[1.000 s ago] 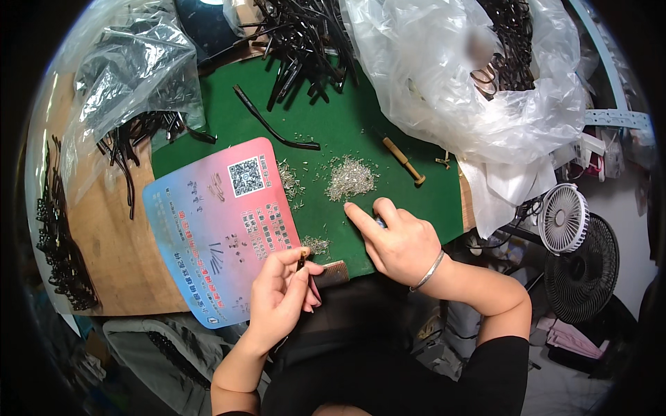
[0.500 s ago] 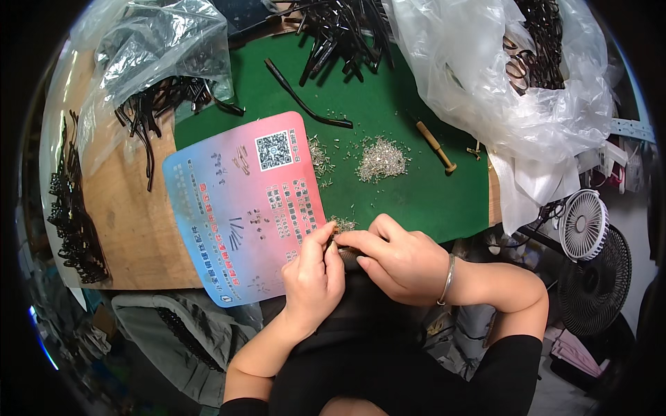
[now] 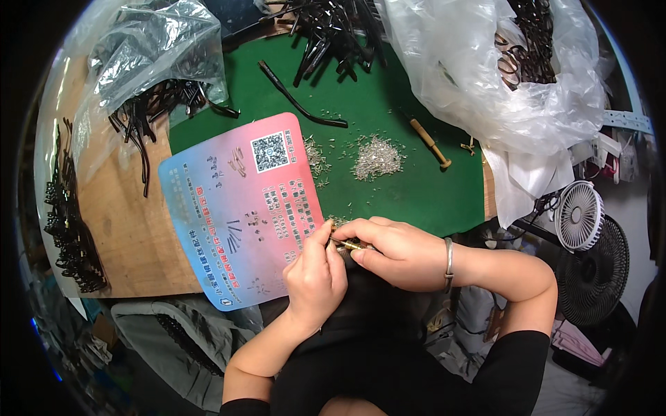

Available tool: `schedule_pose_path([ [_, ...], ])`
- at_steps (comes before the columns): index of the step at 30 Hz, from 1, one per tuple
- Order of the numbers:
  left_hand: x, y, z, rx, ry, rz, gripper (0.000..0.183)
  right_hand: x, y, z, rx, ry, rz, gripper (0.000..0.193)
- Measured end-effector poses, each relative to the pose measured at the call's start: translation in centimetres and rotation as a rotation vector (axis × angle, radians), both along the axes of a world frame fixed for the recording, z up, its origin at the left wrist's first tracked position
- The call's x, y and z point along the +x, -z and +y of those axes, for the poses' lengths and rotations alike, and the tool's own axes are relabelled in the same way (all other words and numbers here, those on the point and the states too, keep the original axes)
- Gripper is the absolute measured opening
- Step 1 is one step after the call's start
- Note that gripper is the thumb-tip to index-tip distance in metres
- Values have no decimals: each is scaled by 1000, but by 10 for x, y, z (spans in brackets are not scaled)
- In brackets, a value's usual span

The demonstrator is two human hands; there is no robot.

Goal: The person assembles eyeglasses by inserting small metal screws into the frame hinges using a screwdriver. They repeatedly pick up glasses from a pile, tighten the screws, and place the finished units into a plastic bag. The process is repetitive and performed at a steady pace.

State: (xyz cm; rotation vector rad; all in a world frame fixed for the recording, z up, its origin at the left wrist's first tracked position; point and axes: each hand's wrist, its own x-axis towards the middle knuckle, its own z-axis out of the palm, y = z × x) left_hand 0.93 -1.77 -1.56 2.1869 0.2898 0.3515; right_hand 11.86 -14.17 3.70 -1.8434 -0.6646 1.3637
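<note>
Elbow (image 3: 541, 286) bent, right hand (image 3: 401, 253) pinching tool (image 3: 351, 245) beside left hand (image 3: 316, 277).

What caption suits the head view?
Right hand holding a slim golden tool close to left hand by a green mat.

Wht fan (image 3: 579, 213) overlapping blk fan (image 3: 602, 274), far R; pink cloth (image 3: 578, 343) below; gry fabric (image 3: 149, 347) low L.

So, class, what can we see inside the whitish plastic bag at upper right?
The open whitish plastic bag shows a heap of dark, glossy parts, some looped. What lies deeper, beneath the heap and behind the crumpled plastic, is covered.
</note>
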Motion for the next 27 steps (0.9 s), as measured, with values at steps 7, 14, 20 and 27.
schedule_pose_path([
  [7, -1, 2, 4, -37, 21, 23, 21, -3, 6, 5, -2, -7, -33, 27],
  [14, -1, 2, 6, -114, 18, 26, 23, -15, -10, 8, -94, -174, -412, 31],
  [20, 0, -11, 3, -150, 82, 26, 22, -23, -15, -13, 6, -168, -678, 40],
  [27, 39, -17, 15, -139, -90, -103, 26, -19, -19, -12, 63, 32, -736, 42],
])
